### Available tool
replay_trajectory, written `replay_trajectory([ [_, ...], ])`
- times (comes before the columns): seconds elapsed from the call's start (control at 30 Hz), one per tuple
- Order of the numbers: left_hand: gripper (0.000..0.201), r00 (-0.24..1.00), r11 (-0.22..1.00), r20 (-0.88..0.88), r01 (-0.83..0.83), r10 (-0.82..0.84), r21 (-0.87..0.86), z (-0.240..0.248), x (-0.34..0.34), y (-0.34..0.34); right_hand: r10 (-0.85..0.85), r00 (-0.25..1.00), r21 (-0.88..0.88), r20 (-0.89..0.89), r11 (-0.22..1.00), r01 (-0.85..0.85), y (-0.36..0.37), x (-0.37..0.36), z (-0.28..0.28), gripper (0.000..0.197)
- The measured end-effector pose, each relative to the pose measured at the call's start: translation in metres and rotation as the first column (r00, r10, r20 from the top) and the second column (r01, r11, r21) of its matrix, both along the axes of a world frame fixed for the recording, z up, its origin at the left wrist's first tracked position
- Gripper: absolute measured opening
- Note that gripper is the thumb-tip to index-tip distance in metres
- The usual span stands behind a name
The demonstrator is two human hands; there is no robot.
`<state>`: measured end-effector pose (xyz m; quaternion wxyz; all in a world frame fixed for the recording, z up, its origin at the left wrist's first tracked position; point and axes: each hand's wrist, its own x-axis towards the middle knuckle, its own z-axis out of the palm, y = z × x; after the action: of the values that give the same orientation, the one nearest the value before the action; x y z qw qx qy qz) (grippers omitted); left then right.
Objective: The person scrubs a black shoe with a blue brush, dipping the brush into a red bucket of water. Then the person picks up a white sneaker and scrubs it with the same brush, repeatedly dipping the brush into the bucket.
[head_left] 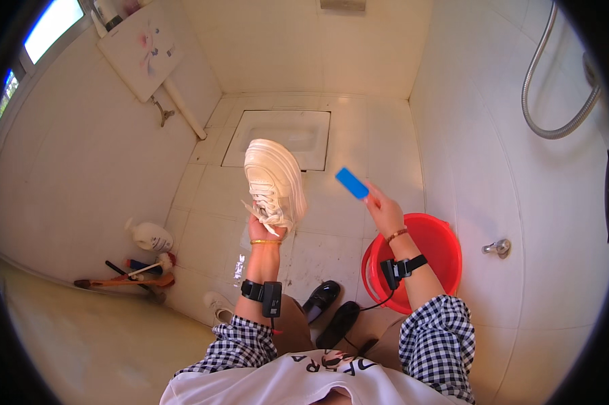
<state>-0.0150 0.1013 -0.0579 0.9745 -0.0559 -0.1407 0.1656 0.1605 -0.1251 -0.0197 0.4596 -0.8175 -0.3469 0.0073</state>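
Note:
My left hand (pixel 265 231) grips a white lace-up sneaker (pixel 272 179) at its heel end and holds it up, toe pointing away from me. Its laces hang loose over the fingers, which are partly hidden behind the shoe. To the right, my right hand (pixel 384 209) is closed on one end of a small blue brush (pixel 351 183) with a flat rectangular back. Its bristles cannot be seen. A gap separates the brush from the sneaker. A second white shoe (pixel 219 307) lies on the floor by my left forearm.
A red bucket (pixel 446 260) stands below my right forearm. A white squat toilet (pixel 277 138) is set in the floor ahead. Along the left wall are a white bottle (pixel 151 237) and several long-handled brushes (pixel 125 282). A shower hose (pixel 554 131) hangs on the right wall.

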Motion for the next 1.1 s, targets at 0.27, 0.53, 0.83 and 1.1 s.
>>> replay_trajectory([
  [0.27,0.046,0.745,0.889,-0.518,-0.221,0.419,0.401,0.026,0.006,-0.025,0.303,0.929,0.151,0.213,0.929,-0.338,0.088,-0.048,0.133,0.037],
  [0.53,0.046,0.769,0.915,-0.497,-0.310,0.401,0.258,0.003,-0.007,-0.007,0.057,0.993,0.009,0.100,0.998,-0.059,0.021,0.010,0.075,0.034],
  [0.83,0.043,0.772,0.945,-0.546,-0.274,0.326,0.177,0.015,0.015,-0.009,0.273,0.917,0.358,-0.289,0.920,-0.161,0.065,-0.045,0.036,0.040],
  [1.1,0.047,0.980,0.991,-0.156,-0.113,0.124,0.072,0.020,0.021,-0.007,0.140,0.962,0.433,-0.235,0.901,-0.025,0.069,-0.044,0.038,0.040],
])
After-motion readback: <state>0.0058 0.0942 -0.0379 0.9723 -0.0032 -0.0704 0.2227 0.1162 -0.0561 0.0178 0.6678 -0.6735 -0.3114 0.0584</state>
